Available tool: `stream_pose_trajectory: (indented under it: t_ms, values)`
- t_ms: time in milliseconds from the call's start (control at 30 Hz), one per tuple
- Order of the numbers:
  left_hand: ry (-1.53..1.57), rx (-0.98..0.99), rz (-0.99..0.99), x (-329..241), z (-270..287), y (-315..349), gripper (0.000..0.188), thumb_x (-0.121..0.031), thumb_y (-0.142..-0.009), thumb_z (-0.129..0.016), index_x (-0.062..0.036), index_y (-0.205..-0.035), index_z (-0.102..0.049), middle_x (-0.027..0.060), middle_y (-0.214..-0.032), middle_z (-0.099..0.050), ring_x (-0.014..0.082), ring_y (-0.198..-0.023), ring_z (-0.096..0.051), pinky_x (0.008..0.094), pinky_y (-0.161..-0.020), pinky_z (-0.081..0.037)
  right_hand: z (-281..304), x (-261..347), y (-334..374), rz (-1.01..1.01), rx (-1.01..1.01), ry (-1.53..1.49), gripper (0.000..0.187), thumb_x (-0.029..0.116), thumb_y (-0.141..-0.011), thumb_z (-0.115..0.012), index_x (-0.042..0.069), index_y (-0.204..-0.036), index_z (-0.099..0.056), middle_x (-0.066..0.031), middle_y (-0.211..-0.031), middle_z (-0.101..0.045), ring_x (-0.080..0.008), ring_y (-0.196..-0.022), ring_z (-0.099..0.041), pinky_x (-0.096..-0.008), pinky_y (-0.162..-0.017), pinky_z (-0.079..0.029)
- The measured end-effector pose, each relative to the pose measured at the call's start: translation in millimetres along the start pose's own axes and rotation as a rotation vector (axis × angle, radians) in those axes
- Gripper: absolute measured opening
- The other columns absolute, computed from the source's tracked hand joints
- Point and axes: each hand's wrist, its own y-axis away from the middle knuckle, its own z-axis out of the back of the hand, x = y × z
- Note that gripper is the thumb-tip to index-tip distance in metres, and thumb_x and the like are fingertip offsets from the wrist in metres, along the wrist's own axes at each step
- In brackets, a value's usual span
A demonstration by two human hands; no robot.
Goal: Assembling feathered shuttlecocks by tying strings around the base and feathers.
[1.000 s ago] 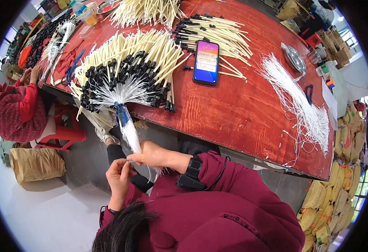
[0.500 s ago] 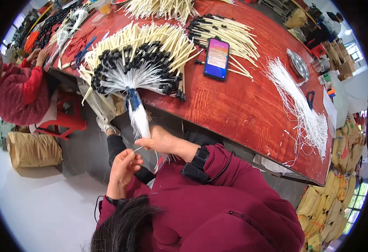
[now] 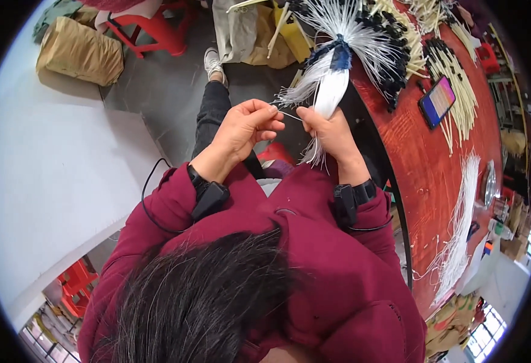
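Note:
A thick bundle of white strings [image 3: 331, 91] hangs off the near edge of the red table, bound by a dark blue band [image 3: 341, 53]. Beyond the band its strings fan out toward cream sticks [image 3: 418, 60] with black tips. My right hand [image 3: 333, 138] is wrapped round the lower part of the bundle, and loose ends trail below it. A single white string [image 3: 291, 115] stretches between my hands. My left hand [image 3: 246, 128] pinches its other end between thumb and forefinger, the remaining fingers curled.
On the red table [image 3: 420, 181] lie a phone [image 3: 437, 101], more cream sticks [image 3: 457, 78] and a long heap of white strings [image 3: 461, 224]. A white surface [image 3: 53, 175] is at my left. Farther off are a red stool [image 3: 153, 33] and a brown wrapped bale [image 3: 81, 49].
My view has turned, so the table now shows at the right. My left hand has drawn away from my right, and the string between them looks longer.

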Motion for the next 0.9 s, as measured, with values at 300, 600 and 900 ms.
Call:
stream_pose_trajectory:
  t_ms: [300,600,900]
  values:
    - [0.023,0.003,0.08,-10.4,-6.1,9.0,0.02,-0.025,-0.093,-0.058,-0.0055,-0.095,-0.058,0.0084,-0.086,-0.066,0.0145,-0.068,-0.065,0.0223,-0.055,-0.052,7.1,2.1,3.4,-0.012,0.049,-0.018,0.027,0.022,-0.083,-0.067,0.008,-0.062,-0.059,0.0025,-0.056,-0.054,-0.0055,-0.051,-0.048,-0.0229,-0.047,-0.035]
    - [-0.424,0.066,-0.009,-8.7,7.7,3.4,0.02,-0.025,-0.093,-0.056,-0.0063,-0.089,-0.057,0.001,-0.068,-0.057,0.0081,-0.049,-0.052,0.0198,-0.042,-0.036,5.1,-1.7,-2.9,-0.021,0.002,-0.042,0.025,0.024,-0.083,-0.07,0.009,-0.067,-0.058,0.0028,-0.059,-0.054,-0.0061,-0.051,-0.046,-0.0226,-0.047,-0.036]
    - [-0.151,0.01,0.111,-2.2,26.5,8.3,0.019,-0.024,-0.093,-0.058,-0.0044,-0.091,-0.059,0.0015,-0.073,-0.062,0.0082,-0.053,-0.056,0.0187,-0.043,-0.038,2.7,7.0,2.8,-0.051,0.067,-0.047,0.024,0.022,-0.08,-0.071,0.006,-0.067,-0.059,-0.0003,-0.06,-0.057,-0.0076,-0.053,-0.05,-0.0254,-0.05,-0.041]
